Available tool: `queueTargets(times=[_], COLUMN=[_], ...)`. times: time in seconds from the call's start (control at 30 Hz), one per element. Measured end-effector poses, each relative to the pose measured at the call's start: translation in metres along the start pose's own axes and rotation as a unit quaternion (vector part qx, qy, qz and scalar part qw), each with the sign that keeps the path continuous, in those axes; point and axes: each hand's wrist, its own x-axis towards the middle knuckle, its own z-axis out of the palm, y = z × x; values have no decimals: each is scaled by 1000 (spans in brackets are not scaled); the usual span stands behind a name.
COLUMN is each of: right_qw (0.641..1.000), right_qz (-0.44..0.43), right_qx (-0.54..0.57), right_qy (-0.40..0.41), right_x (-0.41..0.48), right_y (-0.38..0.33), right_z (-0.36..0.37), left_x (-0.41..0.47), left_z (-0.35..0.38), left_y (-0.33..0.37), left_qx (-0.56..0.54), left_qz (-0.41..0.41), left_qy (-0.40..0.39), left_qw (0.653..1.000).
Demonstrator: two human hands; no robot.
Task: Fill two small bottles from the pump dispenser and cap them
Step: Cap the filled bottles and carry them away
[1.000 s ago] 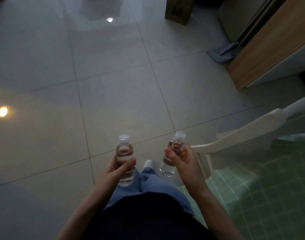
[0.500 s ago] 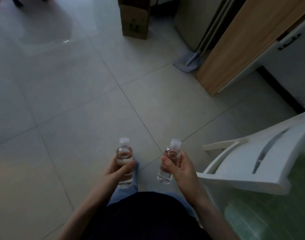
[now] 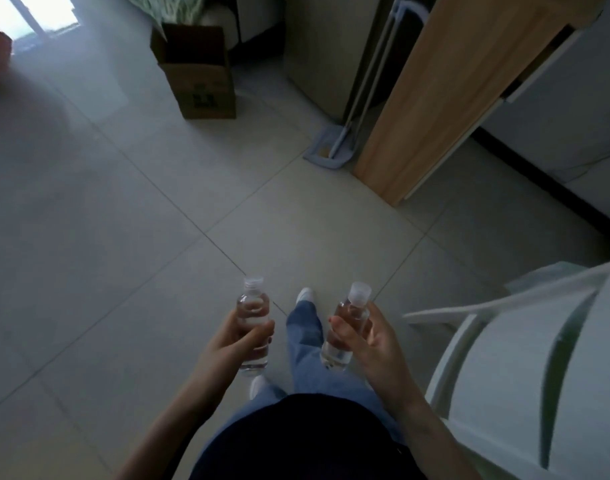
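Left hand (image 3: 239,344) still gripping capped left bottle (image 3: 252,306) at 7 o'clock, right hand (image 3: 372,344) still gripping capped right bottle (image 3: 352,313) at 5 o'clock; cardboard box (image 3: 199,77) has dropped lower at 11 o'clock, shoe (image 3: 305,294) now forward between bottles.

The floor (image 3: 123,237) is laid with large pale grey tiles with thin dark joints. An open-topped cardboard box (image 3: 201,77) stands on it at the far side. To the right of the box a flat grey mop head (image 3: 326,152) rests on the tiles, just beside the foot of a wooden cabinet panel (image 3: 435,98). A white chair (image 3: 521,358) stands near right. Two white shoes (image 3: 305,295) are planted on the near tiles.
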Motion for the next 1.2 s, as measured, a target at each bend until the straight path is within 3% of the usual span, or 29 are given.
queueTargets(times=[0.43,0.83,1.2], right_qw=[999,989,951], right_qz=[0,6,-6], right_qx=[11,50,128], right_qy=[32,139,282], right_x=[186,317,430], right_y=[-83,-148,-213], right_z=[-75,-132,-167], left_x=[187,348,498], left_z=[74,145,203], left_y=[108,213,310], left_qx=[-28,38,114], left_qz=[-12,-34,-60], left_qy=[27,-91,-222], left_qw=[999,995,967])
